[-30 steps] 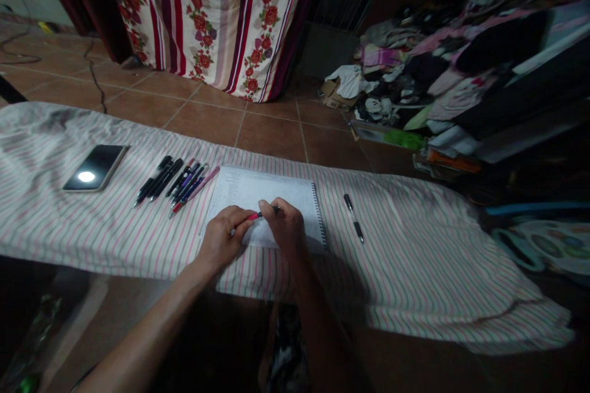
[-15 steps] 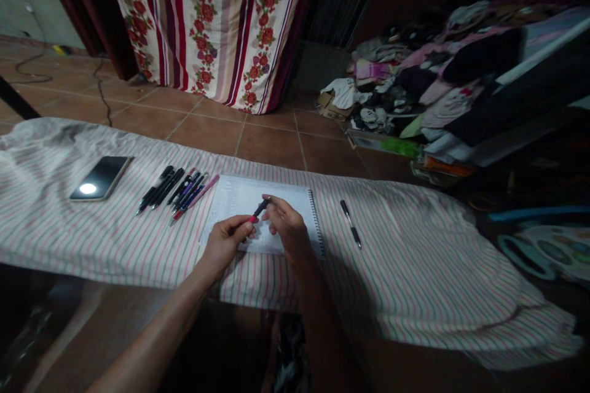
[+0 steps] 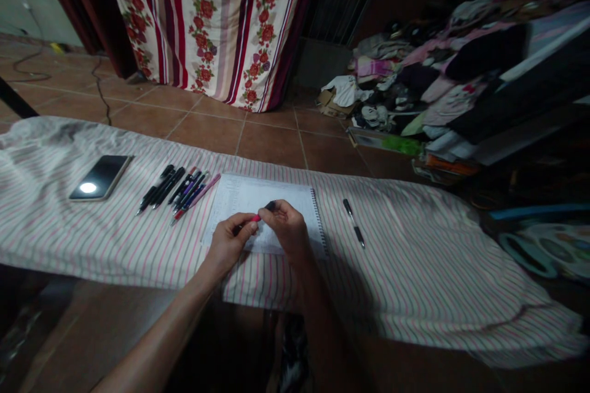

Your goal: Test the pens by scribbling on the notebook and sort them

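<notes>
"Right hand [image 3: 288, 224] has closed onto the dark end of the pen [image 3: 270, 204] — and the left hand [image 3: 227, 241]?"
"Fingers pinching its pink part, above the notebook [image 3: 258, 189]"
"How far along?"
"Unfinished, I'd judge — it's not yet set down, other pens [image 3: 191, 193] lying untouched on the striped cloth [image 3: 415, 258]"

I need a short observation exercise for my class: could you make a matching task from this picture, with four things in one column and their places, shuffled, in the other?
Things:
1. phone
2. pink-and-black pen
3. notebook
4. lone pen

Places:
A. beneath the two hands
B. lying to the right of the notebook
C. lying left of the pen cluster
D. held between the left hand and right hand

Right pairs: 1-C, 2-D, 3-A, 4-B
</notes>
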### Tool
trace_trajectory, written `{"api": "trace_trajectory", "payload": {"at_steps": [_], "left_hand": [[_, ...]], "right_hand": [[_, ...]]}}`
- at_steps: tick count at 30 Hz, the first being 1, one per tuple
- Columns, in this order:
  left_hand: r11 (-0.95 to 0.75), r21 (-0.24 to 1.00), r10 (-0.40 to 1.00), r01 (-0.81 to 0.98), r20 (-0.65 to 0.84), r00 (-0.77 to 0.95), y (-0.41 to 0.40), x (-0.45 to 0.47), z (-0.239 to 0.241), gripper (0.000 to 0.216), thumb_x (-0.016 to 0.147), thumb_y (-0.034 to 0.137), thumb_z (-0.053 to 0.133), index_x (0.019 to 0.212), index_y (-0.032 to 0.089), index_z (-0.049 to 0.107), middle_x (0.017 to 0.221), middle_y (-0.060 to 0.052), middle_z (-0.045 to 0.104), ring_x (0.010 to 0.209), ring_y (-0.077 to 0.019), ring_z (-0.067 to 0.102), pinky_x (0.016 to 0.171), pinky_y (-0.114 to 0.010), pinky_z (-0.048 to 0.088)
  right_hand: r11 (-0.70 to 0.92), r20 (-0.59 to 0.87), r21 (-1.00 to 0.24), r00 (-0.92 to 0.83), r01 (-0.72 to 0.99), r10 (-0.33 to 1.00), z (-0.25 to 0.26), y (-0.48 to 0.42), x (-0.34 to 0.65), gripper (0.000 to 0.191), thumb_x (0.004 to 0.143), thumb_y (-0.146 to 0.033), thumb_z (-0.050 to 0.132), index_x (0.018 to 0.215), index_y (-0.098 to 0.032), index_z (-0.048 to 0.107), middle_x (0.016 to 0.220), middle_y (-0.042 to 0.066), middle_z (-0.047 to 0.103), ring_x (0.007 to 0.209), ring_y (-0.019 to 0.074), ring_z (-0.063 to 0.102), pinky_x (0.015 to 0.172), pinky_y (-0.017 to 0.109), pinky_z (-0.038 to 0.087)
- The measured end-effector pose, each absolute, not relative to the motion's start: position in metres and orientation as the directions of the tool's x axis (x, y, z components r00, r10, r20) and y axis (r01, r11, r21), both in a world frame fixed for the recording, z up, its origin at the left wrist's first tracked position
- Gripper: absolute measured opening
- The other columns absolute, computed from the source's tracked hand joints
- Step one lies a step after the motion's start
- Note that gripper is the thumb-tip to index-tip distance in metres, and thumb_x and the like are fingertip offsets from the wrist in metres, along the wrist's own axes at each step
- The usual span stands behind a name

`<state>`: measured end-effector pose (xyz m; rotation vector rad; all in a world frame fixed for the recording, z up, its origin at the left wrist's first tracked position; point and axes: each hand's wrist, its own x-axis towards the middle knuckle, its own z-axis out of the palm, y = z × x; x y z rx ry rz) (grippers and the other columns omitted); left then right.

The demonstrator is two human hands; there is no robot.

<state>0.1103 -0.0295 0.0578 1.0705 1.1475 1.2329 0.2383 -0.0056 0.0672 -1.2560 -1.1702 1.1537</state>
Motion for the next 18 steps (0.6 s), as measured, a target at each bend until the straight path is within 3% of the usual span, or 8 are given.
{"api": "trace_trajectory", "payload": {"at_steps": [8, 12, 18], "left_hand": [[0.118, 0.972, 0.993, -0.201, -0.112, 0.041, -0.029, 0.109, 0.058, 0.022, 0.068, 0.030, 0.064, 0.082, 0.013, 0.068, 0.058, 0.001, 0.059, 0.054, -0.0093, 0.048, 0.056, -0.022, 0.035], [0.140, 0.965, 0.989, -0.223, -0.127, 0.074, -0.029, 0.110, 0.058, 0.022, 0.069, 0.030, 0.064, 0.082, 0.013, 0.067, 0.058, 0.001, 0.059, 0.054, -0.0090, 0.047, 0.055, -0.022, 0.034], [0.127, 0.964, 0.989, -0.235, -0.103, 0.109, -0.030, 0.116, 0.063, 0.020, 0.068, 0.031, 0.065, 0.076, 0.013, 0.068, 0.057, 0.001, 0.058, 0.053, -0.0094, 0.048, 0.055, -0.023, 0.034]], "right_hand": [[-0.059, -0.054, -0.988, -0.041, -0.140, 0.998, 0.070, -0.008, 0.239, 0.046, 0.069, -0.044, 0.060, 0.108, -0.020, 0.057, 0.095, 0.006, 0.063, 0.077, 0.0167, 0.058, 0.042, 0.020, 0.038], [-0.074, -0.061, -0.983, -0.083, -0.169, 0.995, 0.076, -0.010, 0.244, 0.040, 0.069, -0.037, 0.061, 0.105, -0.021, 0.062, 0.104, 0.006, 0.064, 0.075, 0.0139, 0.057, 0.048, 0.021, 0.040], [-0.082, -0.083, -0.979, -0.001, -0.186, 0.997, 0.074, -0.006, 0.246, 0.026, 0.063, -0.033, 0.067, 0.085, -0.018, 0.067, 0.087, 0.004, 0.068, 0.064, 0.0111, 0.055, 0.053, 0.023, 0.040]]}}
